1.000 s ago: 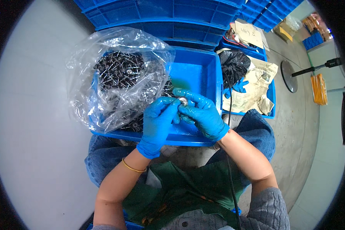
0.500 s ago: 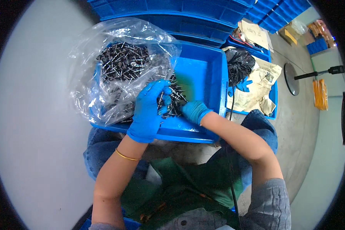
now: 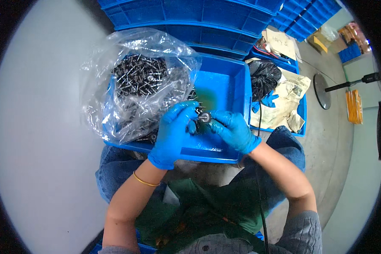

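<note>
Both my hands wear blue gloves and meet over the front of a blue plastic tray. Between them is a dark screw with a round washer-like head, its round end facing up. My right hand pinches the rim of that head between thumb and finger. My left hand is curled closed at its other side, fingertips against the screw; its palm is hidden. A heap of dark screws fills a clear plastic bag in the tray's left part. More screws lie loose beside and under my left hand.
Stacked blue crates stand behind the tray. On the right, another blue crate holds brown paper, a black plastic bag and a blue glove. A black cable hangs down past my right forearm. A round-based stand is on the floor.
My right hand has risen from the loose screws and come to my left hand, turning up the screw's round head. The left hand has shifted slightly right and nearer me.
</note>
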Motion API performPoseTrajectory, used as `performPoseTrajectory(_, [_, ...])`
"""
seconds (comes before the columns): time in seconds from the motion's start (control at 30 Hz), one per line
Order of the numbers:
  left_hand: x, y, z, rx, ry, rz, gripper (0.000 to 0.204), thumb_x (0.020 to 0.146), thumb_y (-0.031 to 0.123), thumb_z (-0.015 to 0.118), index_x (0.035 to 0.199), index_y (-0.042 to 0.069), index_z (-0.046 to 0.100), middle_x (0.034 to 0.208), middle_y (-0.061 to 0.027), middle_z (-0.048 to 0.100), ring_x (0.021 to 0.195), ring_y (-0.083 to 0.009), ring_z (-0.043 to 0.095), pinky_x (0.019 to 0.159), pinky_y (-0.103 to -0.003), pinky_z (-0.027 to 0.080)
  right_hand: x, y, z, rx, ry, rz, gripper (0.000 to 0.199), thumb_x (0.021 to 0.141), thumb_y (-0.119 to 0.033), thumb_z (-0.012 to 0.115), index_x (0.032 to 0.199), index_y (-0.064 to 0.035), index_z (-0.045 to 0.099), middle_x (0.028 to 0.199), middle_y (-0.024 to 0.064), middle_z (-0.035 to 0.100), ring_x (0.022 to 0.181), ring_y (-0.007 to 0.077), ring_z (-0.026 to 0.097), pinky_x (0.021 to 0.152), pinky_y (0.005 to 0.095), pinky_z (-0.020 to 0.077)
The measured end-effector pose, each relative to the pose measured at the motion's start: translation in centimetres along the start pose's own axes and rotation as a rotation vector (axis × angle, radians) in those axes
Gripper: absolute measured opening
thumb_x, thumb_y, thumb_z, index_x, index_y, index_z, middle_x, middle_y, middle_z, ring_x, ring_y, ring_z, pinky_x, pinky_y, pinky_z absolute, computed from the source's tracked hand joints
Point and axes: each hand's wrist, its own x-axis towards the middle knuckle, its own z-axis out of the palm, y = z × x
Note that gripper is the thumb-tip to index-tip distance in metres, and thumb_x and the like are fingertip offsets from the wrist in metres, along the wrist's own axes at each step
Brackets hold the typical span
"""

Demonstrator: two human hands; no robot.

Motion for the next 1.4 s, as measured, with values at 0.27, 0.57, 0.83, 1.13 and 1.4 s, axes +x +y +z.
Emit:
performPoseTrajectory(0.27, [-0.4,-0.5,0.5,0.239,-0.145,0.137,0.018,0.076,0.005,0.055,0.093,0.003,0.059,0.070,-0.0008,0.054,0.057,-0.0040,0.046,0.051,-0.018,0.038,-1.0,-1.4,0.0,-0.094,0.153,-0.098,0.023,0.077,-0.010,0.053,0.099,-0.0065,0.055,0.077,0.0142,0.057,0.067,0.0292,0.056,0.059,0.0331,0.0444])
performPoseTrajectory(0.57, [-0.2,-0.8,0.9,0.470,-0.160,0.437,0.028,0.067,0.002,0.063,0.095,0.004,0.057,0.088,-0.0058,0.057,0.081,-0.0109,0.053,0.072,-0.024,0.044,-0.7,0.0,0.9,0.051,0.223,-0.173,0.019,0.076,-0.010,0.052,0.094,-0.0054,0.055,0.077,0.0142,0.056,0.067,0.0296,0.055,0.058,0.0346,0.0442])
performPoseTrajectory(0.83, [-0.5,-1.0,1.2,0.484,-0.099,0.482,0.025,0.069,0.003,0.063,0.093,0.005,0.056,0.078,-0.0035,0.057,0.067,-0.0075,0.052,0.060,-0.021,0.044,-0.7,-0.1,0.5,-0.197,0.199,-0.220,0.021,0.074,-0.010,0.052,0.094,-0.0048,0.053,0.077,0.0144,0.055,0.066,0.0314,0.054,0.058,0.0364,0.0444])
performPoseTrajectory(1.13, [-0.1,0.5,0.2,0.359,-0.199,0.145,0.010,0.076,0.010,0.057,0.083,0.002,0.058,0.069,-0.0020,0.057,0.056,-0.0041,0.048,0.049,-0.019,0.038,-0.5,-0.4,0.5,-0.219,0.096,-0.243,0.016,0.076,-0.012,0.051,0.091,-0.0055,0.053,0.073,0.0140,0.054,0.063,0.0302,0.054,0.055,0.0368,0.0438])
performPoseTrajectory(1.4, [0.4,0.6,-0.4,0.301,-0.264,0.081,0.010,0.077,0.010,0.054,0.081,0.002,0.058,0.064,-0.0016,0.054,0.051,-0.0042,0.045,0.045,-0.018,0.036,-0.7,-0.4,0.3,-0.193,0.079,-0.220,0.016,0.078,-0.013,0.049,0.092,-0.0051,0.053,0.070,0.0137,0.054,0.062,0.0307,0.054,0.055,0.0366,0.0439])
